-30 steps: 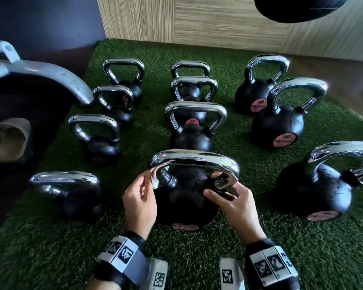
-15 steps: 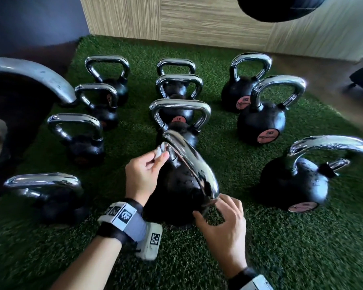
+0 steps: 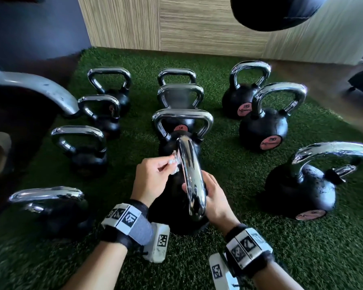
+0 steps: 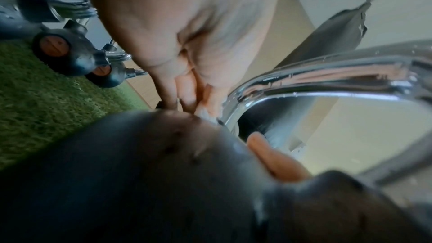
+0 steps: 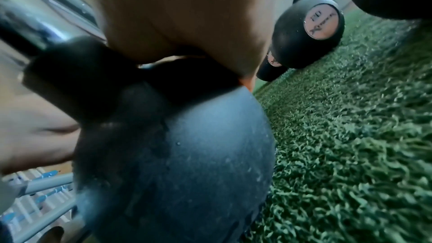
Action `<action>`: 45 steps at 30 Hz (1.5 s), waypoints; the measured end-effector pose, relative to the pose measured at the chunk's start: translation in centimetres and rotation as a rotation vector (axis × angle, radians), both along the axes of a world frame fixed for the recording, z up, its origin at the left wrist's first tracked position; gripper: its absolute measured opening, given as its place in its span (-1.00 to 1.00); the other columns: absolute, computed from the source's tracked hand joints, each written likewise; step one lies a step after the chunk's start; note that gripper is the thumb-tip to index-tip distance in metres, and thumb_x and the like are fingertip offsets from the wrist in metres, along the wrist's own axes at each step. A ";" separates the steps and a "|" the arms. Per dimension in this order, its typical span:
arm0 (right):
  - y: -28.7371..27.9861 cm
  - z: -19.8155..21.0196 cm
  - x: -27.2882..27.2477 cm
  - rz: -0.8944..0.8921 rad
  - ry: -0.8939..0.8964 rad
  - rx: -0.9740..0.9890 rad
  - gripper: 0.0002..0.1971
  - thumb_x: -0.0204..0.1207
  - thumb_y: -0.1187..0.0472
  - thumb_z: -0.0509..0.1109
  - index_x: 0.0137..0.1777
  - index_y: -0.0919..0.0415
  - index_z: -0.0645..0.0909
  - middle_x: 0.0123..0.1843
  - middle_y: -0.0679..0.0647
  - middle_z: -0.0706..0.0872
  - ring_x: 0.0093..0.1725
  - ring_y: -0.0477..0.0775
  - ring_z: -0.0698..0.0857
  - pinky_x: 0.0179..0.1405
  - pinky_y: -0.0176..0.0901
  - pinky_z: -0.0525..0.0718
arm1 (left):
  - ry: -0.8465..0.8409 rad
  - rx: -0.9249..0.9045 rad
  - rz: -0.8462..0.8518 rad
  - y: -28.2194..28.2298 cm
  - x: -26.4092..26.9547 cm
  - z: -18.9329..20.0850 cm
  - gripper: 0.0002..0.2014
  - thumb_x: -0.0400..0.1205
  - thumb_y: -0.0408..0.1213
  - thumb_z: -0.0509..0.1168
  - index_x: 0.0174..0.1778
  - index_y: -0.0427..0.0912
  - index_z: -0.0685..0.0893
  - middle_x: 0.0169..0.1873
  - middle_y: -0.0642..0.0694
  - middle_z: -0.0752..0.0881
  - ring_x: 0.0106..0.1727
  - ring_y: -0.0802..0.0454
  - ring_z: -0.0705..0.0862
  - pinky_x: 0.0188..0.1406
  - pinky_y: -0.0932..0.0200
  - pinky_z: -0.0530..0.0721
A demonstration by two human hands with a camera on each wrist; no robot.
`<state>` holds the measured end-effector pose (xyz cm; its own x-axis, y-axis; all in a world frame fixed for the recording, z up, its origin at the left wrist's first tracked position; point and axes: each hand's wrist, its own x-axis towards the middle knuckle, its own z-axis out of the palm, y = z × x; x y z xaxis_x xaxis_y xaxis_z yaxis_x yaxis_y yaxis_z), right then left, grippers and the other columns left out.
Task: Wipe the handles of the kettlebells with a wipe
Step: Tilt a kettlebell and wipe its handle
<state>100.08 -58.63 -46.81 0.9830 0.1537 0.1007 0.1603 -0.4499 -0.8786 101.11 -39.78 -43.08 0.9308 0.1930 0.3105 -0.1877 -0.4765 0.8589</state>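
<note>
The nearest black kettlebell point(image 3: 176, 216) stands on the turf with its chrome handle point(image 3: 192, 178) turned end-on to me. My left hand point(image 3: 166, 166) pinches a small crumpled white wipe point(image 3: 175, 165) against the handle's left side near the far end. My right hand point(image 3: 210, 189) grips the ball on the right by the handle's near leg, with a finger reaching under the handle. In the left wrist view the fingers point(image 4: 184, 91) press the wipe point(image 4: 205, 115) where the handle point(image 4: 327, 77) meets the ball. In the right wrist view the palm point(image 5: 187, 16) lies over the ball point(image 5: 187, 154).
Several more kettlebells stand in rows on the green turf point(image 3: 239, 258): one right behind point(image 3: 182, 122), a large one to the right point(image 3: 302, 185), one to the left point(image 3: 48, 206). A grey curved metal part point(image 3: 40, 88) lies at the left. A black bag point(image 3: 277, 11) hangs above.
The kettlebell has been turned from handle crosswise to handle end-on. My left hand with the wipe stayed on the handle, and my right hand moved up to grip the ball's right side.
</note>
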 end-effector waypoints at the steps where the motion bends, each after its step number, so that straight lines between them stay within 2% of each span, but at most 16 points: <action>1: -0.1 0.1 -0.1 -0.007 -0.008 0.005 -0.46 0.52 0.03 0.60 0.50 -0.04 0.60 0.41 -0.09 0.61 0.44 -0.17 0.58 0.54 -0.02 0.53 | -0.016 0.012 0.009 -0.1 0.3 0.4 -0.77 0.64 -0.33 0.49 0.21 -0.18 0.86 0.13 0.04 0.86 0.12 0.24 0.83 0.15 0.21 0.81; 3: -0.1 0.0 -0.3 -0.018 -0.010 0.005 -0.47 0.52 0.04 0.60 0.48 -0.06 0.60 0.38 -0.13 0.61 0.41 -0.19 0.60 0.52 -0.05 0.56 | -0.101 -0.009 0.019 -0.4 0.4 1.3 -0.79 0.67 -0.31 0.47 0.21 -0.10 0.87 0.09 0.12 0.87 0.12 0.23 0.84 0.15 0.21 0.81; 6: 0.1 -0.2 -0.3 -0.021 -0.039 0.007 -0.49 0.51 0.05 0.60 0.46 -0.06 0.62 0.37 -0.14 0.63 0.40 -0.22 0.59 0.50 -0.05 0.57 | -0.125 -0.214 0.009 -1.2 0.0 2.6 -0.78 0.70 -0.30 0.46 0.22 0.04 0.85 0.01 0.24 0.85 0.12 0.31 0.83 0.20 0.27 0.76; 11: 0.0 -0.4 -0.1 -0.020 -0.044 -0.005 -0.48 0.51 0.02 0.60 0.46 -0.10 0.61 0.38 -0.15 0.63 0.40 -0.28 0.56 0.49 -0.08 0.56 | 0.032 -0.468 -0.039 -1.0 1.3 2.8 -0.77 0.68 -0.29 0.47 0.24 -0.03 0.85 0.07 0.05 0.89 0.20 0.12 0.84 0.40 -0.15 0.73; 14: -0.1 -0.5 -0.2 -0.028 -0.046 0.004 -0.49 0.51 0.04 0.60 0.46 -0.08 0.61 0.37 -0.14 0.63 0.40 -0.26 0.57 0.49 -0.06 0.57 | 0.009 -0.564 -0.048 -1.7 -0.5 3.8 -0.74 0.68 -0.31 0.47 0.29 -0.11 0.81 0.17 0.03 0.86 0.23 0.15 0.82 0.41 0.00 0.72; 16: -0.1 -0.5 -0.3 -0.030 -0.046 0.019 -0.48 0.50 0.05 0.61 0.46 -0.06 0.61 0.36 -0.13 0.63 0.40 -0.24 0.59 0.49 -0.06 0.57 | -0.050 -0.559 -0.086 -2.2 -3.0 3.9 -0.69 0.68 -0.36 0.44 0.36 -0.20 0.77 0.20 0.05 0.84 0.24 0.13 0.82 0.37 0.11 0.72; 19: -0.1 -0.6 -0.3 -0.032 -0.046 0.038 -0.48 0.49 0.05 0.62 0.45 -0.05 0.63 0.34 -0.14 0.64 0.38 -0.26 0.60 0.48 -0.11 0.57 | -0.116 -0.471 -0.121 -2.6 -5.2 4.0 -0.70 0.68 -0.37 0.44 0.34 -0.14 0.78 0.26 0.04 0.82 0.32 0.07 0.79 0.42 0.07 0.70; 22: -0.1 -0.8 -0.2 -0.046 -0.057 0.057 -0.50 0.48 0.07 0.64 0.42 -0.07 0.64 0.33 -0.16 0.64 0.36 -0.26 0.61 0.45 -0.11 0.60 | -0.167 -0.344 -0.112 -2.0 -4.4 4.7 -0.70 0.69 -0.45 0.43 0.33 -0.16 0.78 0.21 0.10 0.83 0.23 0.16 0.83 0.26 0.22 0.76; 26: -0.1 -0.8 -0.5 -0.037 -0.066 0.083 -0.51 0.47 0.02 0.62 0.40 -0.15 0.62 0.32 -0.24 0.62 0.36 -0.31 0.60 0.45 -0.12 0.61 | -0.199 -0.310 -0.147 -2.5 -7.3 5.3 -0.70 0.67 -0.39 0.42 0.31 -0.08 0.78 0.19 0.15 0.84 0.15 0.14 0.86 0.13 0.21 0.82; 29: -0.2 -0.2 -0.6 0.015 -0.064 0.098 -0.45 0.33 -0.24 0.43 0.36 -0.30 0.54 0.30 -0.31 0.59 0.36 -0.41 0.55 0.39 -0.30 0.55 | -0.225 -0.315 -0.164 -3.2 -10.3 5.1 -0.70 0.63 -0.37 0.44 0.29 -0.20 0.79 0.19 0.13 0.84 0.15 0.12 0.86 0.09 0.22 0.83; 34: -0.2 0.0 -0.6 0.018 -0.064 0.098 -0.36 0.29 -0.30 0.35 0.42 -0.19 0.56 0.31 -0.20 0.61 0.34 -0.48 0.51 0.29 -0.59 0.46 | -0.248 -0.352 -0.185 -3.5 -11.6 3.5 -0.72 0.66 -0.43 0.45 0.30 -0.23 0.77 0.24 0.05 0.83 0.22 0.03 0.85 0.17 0.17 0.82; 36: -0.2 0.0 -0.8 0.016 -0.057 0.090 -0.41 0.33 -0.24 0.42 0.40 -0.21 0.56 0.30 -0.26 0.59 0.34 -0.48 0.51 0.32 -0.56 0.47 | -0.241 -0.345 -0.178 -4.0 -13.2 2.0 -0.71 0.66 -0.39 0.47 0.30 -0.23 0.77 0.28 0.03 0.81 0.26 -0.02 0.83 0.17 0.05 0.83; 38: -0.2 -0.1 -0.7 -0.004 -0.056 0.069 -0.49 0.46 -0.06 0.56 0.42 -0.15 0.60 0.33 -0.20 0.61 0.36 -0.41 0.53 0.41 -0.39 0.51 | -0.278 -0.268 -0.167 -4.1 -14.2 0.6 -0.68 0.62 -0.43 0.51 0.30 -0.26 0.78 0.28 -0.02 0.81 0.25 -0.03 0.83 0.16 -0.03 0.85; 40: -0.1 -0.2 -0.6 -0.016 -0.052 0.045 -0.51 0.52 0.08 0.59 0.45 -0.07 0.61 0.35 -0.14 0.62 0.37 -0.31 0.55 0.45 -0.26 0.53 | -0.327 -0.185 -0.165 -3.8 -14.3 -0.3 -0.66 0.58 -0.47 0.53 0.30 -0.31 0.77 0.28 -0.04 0.81 0.24 0.03 0.84 0.15 0.05 0.85; 42: -0.1 -0.3 -0.7 -0.033 -0.056 0.056 -0.52 0.52 0.12 0.60 0.42 -0.08 0.62 0.33 -0.17 0.62 0.37 -0.26 0.57 0.46 -0.23 0.53 | -0.345 -0.112 -0.149 -3.6 -14.1 -1.1 -0.66 0.60 -0.42 0.50 0.31 -0.30 0.76 0.28 -0.05 0.81 0.22 0.09 0.84 0.11 0.12 0.85; 45: -0.2 -0.5 -0.7 -0.047 -0.070 0.068 -0.53 0.49 0.14 0.63 0.38 -0.14 0.62 0.30 -0.21 0.62 0.38 -0.21 0.60 0.47 -0.15 0.57 | -0.334 0.014 -0.118 -3.6 -13.8 -2.9 -0.66 0.60 -0.47 0.52 0.31 -0.27 0.79 0.27 0.02 0.81 0.25 0.16 0.82 0.18 0.01 0.84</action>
<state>99.40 -58.78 -47.27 0.9790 0.0984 0.1785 0.2031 -0.3976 -0.8948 87.26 -43.37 -45.95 0.7930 0.0836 0.6034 -0.5119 -0.4456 0.7345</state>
